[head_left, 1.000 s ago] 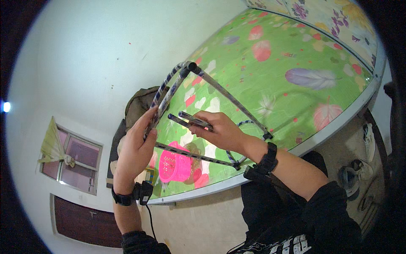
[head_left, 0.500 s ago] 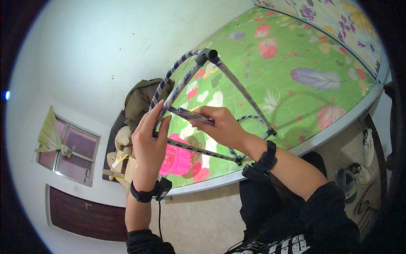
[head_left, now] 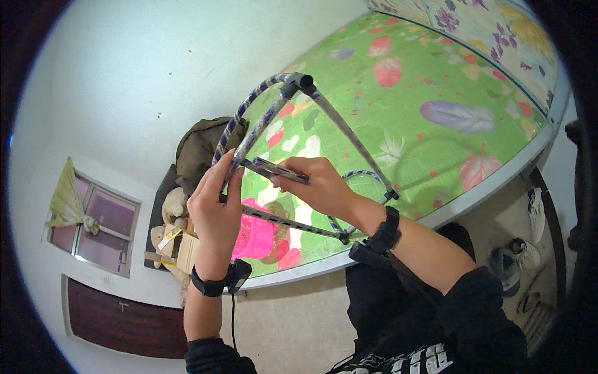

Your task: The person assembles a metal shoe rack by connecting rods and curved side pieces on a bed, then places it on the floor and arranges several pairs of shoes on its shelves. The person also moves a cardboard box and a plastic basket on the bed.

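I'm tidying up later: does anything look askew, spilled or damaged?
The yellowish curtain looks odd: it's knotted near its end rather than hanging loose by the window. I see no spill, and no clear damage to the tube frame.

Mottled dark blue and white along the tubular frame [head_left: 261, 127], plain black at its corner joint [head_left: 291, 85]. Similarly streaked on the short tubes [head_left: 281, 170]. Green across the bed [head_left: 361, 109], patterned with white and red hearts [head_left: 291, 143] and lilac, white and pink feathers [head_left: 455, 116]. Bright pink on the basket [head_left: 256, 240]. Black on the right sleeve [head_left: 483, 305].
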Demonstrator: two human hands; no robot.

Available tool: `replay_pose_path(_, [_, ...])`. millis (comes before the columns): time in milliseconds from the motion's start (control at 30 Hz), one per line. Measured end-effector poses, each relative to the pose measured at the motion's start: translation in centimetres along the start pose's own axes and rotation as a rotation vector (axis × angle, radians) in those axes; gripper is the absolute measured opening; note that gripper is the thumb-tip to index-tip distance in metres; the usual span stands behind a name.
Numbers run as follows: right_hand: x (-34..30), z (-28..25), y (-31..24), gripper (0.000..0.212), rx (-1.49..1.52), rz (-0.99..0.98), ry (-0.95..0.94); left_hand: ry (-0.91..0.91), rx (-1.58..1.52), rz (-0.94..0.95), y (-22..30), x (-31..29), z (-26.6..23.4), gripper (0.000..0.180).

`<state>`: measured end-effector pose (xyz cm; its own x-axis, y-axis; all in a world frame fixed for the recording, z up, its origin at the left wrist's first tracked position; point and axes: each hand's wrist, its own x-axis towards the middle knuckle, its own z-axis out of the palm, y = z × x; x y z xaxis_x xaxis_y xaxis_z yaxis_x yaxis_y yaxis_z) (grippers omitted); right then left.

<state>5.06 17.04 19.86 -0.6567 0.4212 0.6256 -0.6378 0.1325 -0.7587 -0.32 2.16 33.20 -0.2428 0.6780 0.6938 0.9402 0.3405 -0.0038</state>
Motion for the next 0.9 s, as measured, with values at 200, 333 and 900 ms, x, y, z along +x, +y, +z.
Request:
replay_pose_path(200, [-0.2,-0.2,-0.1,0.027,-0.028,0.013,-0.004,-0.015,0.0,0.016,-0.1,-0.1,-0.2,0.03])
replay_pose_path(333, [-0.3,-0.2,-0.2,0.026,-0.022,-0.001,0.025,-0.019,0.037,0.055,0.1,-0.1,-0.1,0.031])
replay_pose_path(900, [-0.9,-1.1,1.1,0.026,0.044,-0.076,0.003,-0.008,0.222,-0.003,0.7,-0.7,0.5,0.027])
